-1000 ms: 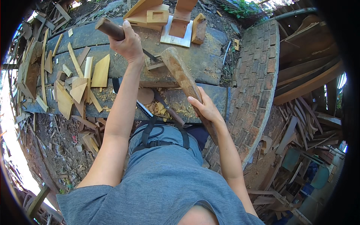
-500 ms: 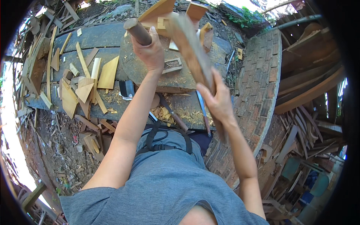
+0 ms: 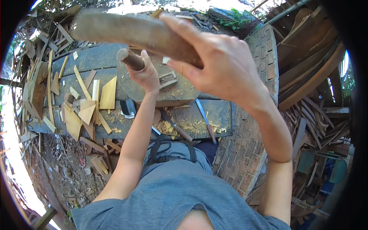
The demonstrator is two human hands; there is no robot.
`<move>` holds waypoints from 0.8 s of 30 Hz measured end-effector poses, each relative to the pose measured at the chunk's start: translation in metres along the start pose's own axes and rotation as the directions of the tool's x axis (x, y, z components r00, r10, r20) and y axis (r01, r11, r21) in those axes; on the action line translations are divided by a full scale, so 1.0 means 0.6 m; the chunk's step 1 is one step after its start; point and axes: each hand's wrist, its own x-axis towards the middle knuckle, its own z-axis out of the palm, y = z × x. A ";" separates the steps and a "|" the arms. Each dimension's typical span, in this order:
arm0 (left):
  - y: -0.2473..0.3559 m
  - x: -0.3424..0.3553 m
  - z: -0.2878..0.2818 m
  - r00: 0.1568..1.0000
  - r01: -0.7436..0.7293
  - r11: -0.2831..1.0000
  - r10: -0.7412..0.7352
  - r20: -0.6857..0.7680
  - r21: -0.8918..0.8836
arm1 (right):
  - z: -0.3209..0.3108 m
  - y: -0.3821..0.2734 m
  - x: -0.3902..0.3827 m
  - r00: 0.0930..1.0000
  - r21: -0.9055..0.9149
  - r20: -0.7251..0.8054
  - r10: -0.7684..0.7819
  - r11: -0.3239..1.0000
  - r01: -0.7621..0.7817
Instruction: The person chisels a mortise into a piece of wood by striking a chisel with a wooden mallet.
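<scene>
Wooden club (image 3: pixel 134 32) rose above bench (image 3: pixel 99 57) (shavings (image 3: pixel 166 129) atop) beside brickwork (image 3: pixel 239 159).

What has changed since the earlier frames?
The right hand has swung the wooden club upward and leftward, and it now reaches left past the round handle in the left hand. Both grips stayed; nothing was taken up or let go. The small recessed wood piece and yellow board lie as before.

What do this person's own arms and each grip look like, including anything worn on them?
The left grip and right grip are bare human hands without gloves. The left arm and right arm are uncovered below the short, plain blue-grey sleeves of a T-shirt. No watch, bracelet or cable shows on either wrist.
</scene>
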 end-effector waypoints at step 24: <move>0.020 0.022 -0.015 0.976 0.214 0.962 -0.217 -0.001 -0.171 | 0.110 0.022 -0.082 0.905 0.532 0.265 0.332 0.733 -0.425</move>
